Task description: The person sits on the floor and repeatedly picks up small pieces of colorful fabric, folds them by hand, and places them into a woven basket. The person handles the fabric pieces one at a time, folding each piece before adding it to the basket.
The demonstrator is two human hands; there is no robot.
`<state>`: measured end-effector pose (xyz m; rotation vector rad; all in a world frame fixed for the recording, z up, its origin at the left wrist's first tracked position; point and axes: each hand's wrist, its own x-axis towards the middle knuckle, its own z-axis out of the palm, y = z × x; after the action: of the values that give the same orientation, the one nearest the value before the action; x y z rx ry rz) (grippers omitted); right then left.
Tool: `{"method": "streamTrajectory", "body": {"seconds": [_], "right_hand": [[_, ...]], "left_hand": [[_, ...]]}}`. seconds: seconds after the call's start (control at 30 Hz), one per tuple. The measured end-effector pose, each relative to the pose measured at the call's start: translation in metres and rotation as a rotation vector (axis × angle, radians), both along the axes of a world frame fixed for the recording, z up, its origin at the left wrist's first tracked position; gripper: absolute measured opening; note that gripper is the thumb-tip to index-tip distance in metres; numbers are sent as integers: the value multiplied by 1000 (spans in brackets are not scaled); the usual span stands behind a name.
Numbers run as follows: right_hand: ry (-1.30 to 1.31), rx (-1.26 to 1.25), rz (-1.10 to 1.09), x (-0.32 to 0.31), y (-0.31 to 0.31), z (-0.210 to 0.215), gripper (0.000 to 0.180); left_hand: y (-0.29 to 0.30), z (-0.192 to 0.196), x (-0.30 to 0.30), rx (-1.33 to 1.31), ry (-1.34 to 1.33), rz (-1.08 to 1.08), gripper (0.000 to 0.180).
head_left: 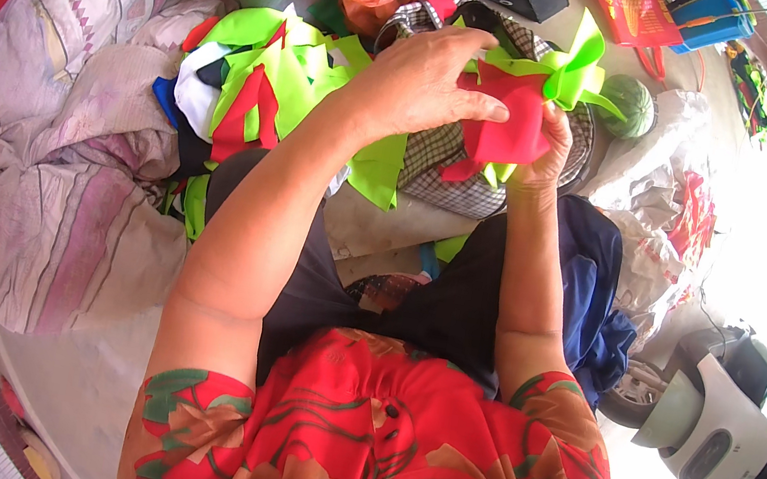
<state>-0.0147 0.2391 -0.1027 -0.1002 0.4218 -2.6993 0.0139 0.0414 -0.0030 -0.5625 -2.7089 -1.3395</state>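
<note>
Two bare hands meet above the lap, and everything around them is cloth. Largest is the pink striped blanket (61, 165), heaped at the person's left and filling that side almost to the picture's edge. Next comes the pile of green and red scraps (268, 83), lying between the blanket and the hands, just beside the left forearm. A checked bag (437, 162) sits under the hands, its rim showing behind them. A white scooter (719, 418) stands well apart at the lower right, with bright open floor around it, the only free room in view.

The left hand (421, 78) comes over from above, thumb stretched across a red cloth piece (509, 124); its grip is closed on that piece. The right hand (550, 151) pinches the same piece from below and behind, fingers mostly hidden by it. The red piece is flat, soft and folded, with green cloth strips (564, 67) fanning out above it like leaves.
</note>
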Motion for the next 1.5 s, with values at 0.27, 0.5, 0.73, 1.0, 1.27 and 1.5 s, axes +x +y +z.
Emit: {"method": "streamTrajectory", "body": {"seconds": [0.27, 0.5, 0.73, 1.0, 1.27, 1.5], "right_hand": [[157, 76, 40, 8, -19, 5, 44], [210, 222, -55, 11, -24, 10, 39], [78, 239, -178, 0, -32, 6, 35], [74, 576, -703, -11, -25, 8, 34], [342, 801, -554, 22, -69, 19, 31], [349, 646, -361, 27, -63, 26, 53]], "left_hand": [[2, -1, -7, 109, -211, -106, 71], [1, -2, -5, -57, -194, -75, 47], [-1, 8, -5, 301, -374, -52, 33], [-10, -12, -15, 323, -39, 187, 29], [1, -11, -13, 354, -210, 151, 34], [1, -2, -9, 474, -333, 60, 31]]}}
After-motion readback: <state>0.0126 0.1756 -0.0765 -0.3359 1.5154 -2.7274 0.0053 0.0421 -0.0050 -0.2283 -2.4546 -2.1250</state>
